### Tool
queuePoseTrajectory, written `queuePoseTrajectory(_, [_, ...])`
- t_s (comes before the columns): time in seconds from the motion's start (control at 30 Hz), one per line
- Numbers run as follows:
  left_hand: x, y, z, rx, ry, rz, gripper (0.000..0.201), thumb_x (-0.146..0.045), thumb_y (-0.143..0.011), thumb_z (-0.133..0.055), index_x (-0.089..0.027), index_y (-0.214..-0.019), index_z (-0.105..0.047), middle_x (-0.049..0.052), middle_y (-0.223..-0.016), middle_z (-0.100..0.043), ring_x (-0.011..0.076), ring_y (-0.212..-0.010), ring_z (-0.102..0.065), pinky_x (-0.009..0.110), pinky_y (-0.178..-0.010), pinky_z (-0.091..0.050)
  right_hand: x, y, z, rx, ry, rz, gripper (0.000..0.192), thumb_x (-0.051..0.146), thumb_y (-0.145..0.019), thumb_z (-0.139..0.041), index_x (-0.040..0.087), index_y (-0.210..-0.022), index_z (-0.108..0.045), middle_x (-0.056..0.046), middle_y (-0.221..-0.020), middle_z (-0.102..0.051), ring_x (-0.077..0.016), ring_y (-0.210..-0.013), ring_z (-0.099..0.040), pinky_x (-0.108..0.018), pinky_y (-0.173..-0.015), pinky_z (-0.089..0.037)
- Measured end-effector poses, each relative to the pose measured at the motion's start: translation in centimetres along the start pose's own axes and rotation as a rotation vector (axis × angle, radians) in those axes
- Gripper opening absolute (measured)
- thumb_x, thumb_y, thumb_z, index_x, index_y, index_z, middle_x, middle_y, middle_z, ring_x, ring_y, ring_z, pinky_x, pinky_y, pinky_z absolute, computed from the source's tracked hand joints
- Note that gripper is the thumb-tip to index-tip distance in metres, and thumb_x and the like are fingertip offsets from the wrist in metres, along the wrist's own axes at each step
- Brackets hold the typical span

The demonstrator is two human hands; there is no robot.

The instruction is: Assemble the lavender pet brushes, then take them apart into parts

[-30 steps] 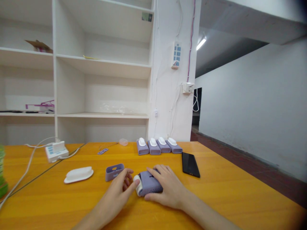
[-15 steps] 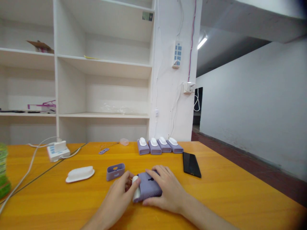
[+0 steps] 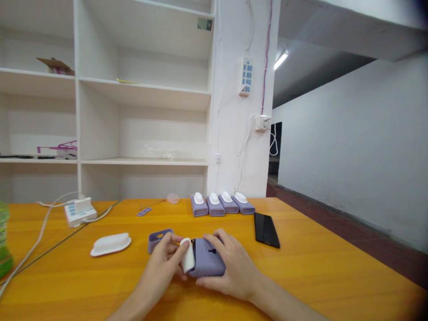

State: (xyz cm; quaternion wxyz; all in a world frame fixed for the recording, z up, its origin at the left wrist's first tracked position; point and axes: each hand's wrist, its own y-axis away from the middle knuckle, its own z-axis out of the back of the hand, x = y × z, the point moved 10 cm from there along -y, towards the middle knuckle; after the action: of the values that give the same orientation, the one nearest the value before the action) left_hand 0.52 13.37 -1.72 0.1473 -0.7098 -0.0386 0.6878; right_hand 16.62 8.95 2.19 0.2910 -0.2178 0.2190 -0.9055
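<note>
Right hand (image 3: 234, 272): laid palm-down over the lilac rounded plastic case (image 3: 207, 264); its fingers (image 3: 217, 238) are spread across the top and far side of the case, pressing it onto the orange wooden worktop (image 3: 327, 272).

Left hand (image 3: 163, 267): its fingers (image 3: 177, 252) are curled and pinching the white oval plastic cap (image 3: 187, 261) at the case's left end. The cap stands on edge, touching the case, with the thumb along its near face.

Lilac case: lies on its side on the worktop, directly under the right fingers and just right of the left fingertips.

Small lilac open plastic tray (image 3: 158, 237): on the worktop just beyond the left fingers, partly hidden by them; whether it touches them cannot be told.

White oval plastic lid (image 3: 110, 244): flat on the worktop, well to the left of the left fingers.

Black flat smartphone (image 3: 265, 229): face-up, beyond and right of the right fingers, apart from them.

Row of four lilac cases with white caps (image 3: 221, 204): side by side at the far edge of the worktop, well beyond both sets of fingers.

White power strip with cables (image 3: 79, 210): far left, well apart from the left fingers.

White shelving unit (image 3: 143, 93): stands behind the worktop.
</note>
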Motion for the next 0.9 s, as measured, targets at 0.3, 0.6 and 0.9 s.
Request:
queuePoseTrajectory(0.3, [0.2,-0.1,-0.1,0.019,0.068,0.027,0.047,-0.062,-0.079,-0.073,-0.022,-0.088,-0.049,-0.002,-0.061,-0.07,0.016,-0.045,-0.066,0.023,-0.041,-0.053,0.4,0.0,0.2,-0.005,-0.014,0.017,0.09,0.066,-0.066,-0.081,0.028,-0.141,-0.048,-0.008,-0.125,-0.055,-0.03,-0.11,-0.058,-0.046,-0.1,-0.047])
queuePoseTrajectory(0.6, [2.5,-0.1,-0.2,-0.005,0.149,0.131,0.054,-0.063,-0.073,-0.079,-0.02,-0.089,-0.05,0.002,-0.056,-0.071,0.0164,-0.042,-0.065,0.024,-0.04,-0.055,0.2,0.0,0.1,-0.024,-0.003,0.017,0.089,0.063,-0.066,-0.083,0.028,-0.14,-0.048,-0.008,-0.124,-0.055,-0.0305,-0.109,-0.058,-0.047,-0.099,-0.048])
queuePoseTrajectory(0.9, [2.9,0.0,-0.5,0.032,0.113,0.173,0.061,-0.069,-0.068,-0.079,-0.019,-0.093,-0.055,0.0,-0.055,-0.068,0.015,-0.041,-0.062,0.024,-0.04,-0.054,0.5,0.1,0.0,-0.034,0.037,0.042,0.09,0.062,-0.065,-0.084,0.029,-0.14,-0.048,-0.009,-0.125,-0.056,-0.0313,-0.109,-0.058,-0.048,-0.098,-0.048])
